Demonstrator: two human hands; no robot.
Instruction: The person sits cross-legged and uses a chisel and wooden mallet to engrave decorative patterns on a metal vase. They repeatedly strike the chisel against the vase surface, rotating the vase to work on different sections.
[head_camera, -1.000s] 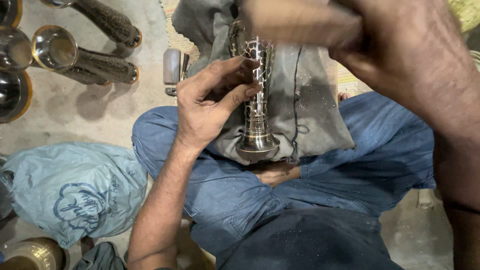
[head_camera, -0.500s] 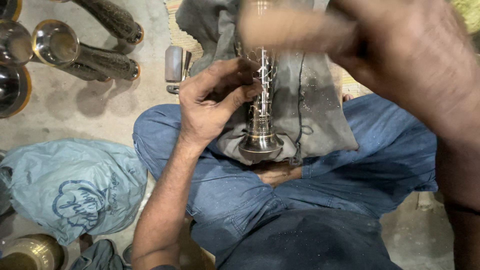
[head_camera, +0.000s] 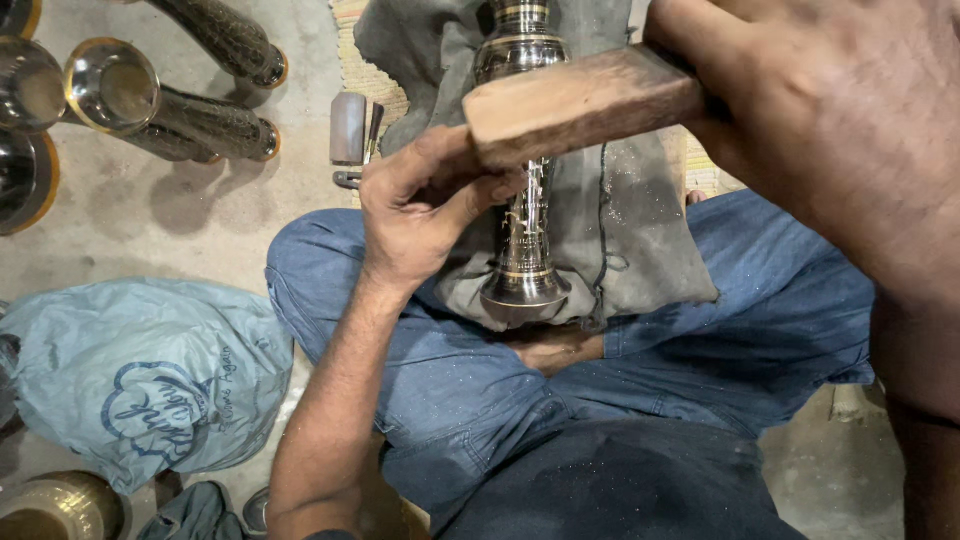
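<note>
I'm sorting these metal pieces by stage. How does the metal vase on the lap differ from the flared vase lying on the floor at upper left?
The metal vase on the lap is silvery, rests on a grey cloth, and is steadied by the left hand. The flared vase on the floor has a dark patterned body with a golden rim, lies on bare concrete, and nobody touches it. Both are slender, shiny and flared.

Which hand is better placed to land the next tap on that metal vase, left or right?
Right. The right hand grips the wooden mallet, poised just above the metal vase. The left hand is busy pinching something small against the vase's stem and steadying it on the grey cloth.
</note>
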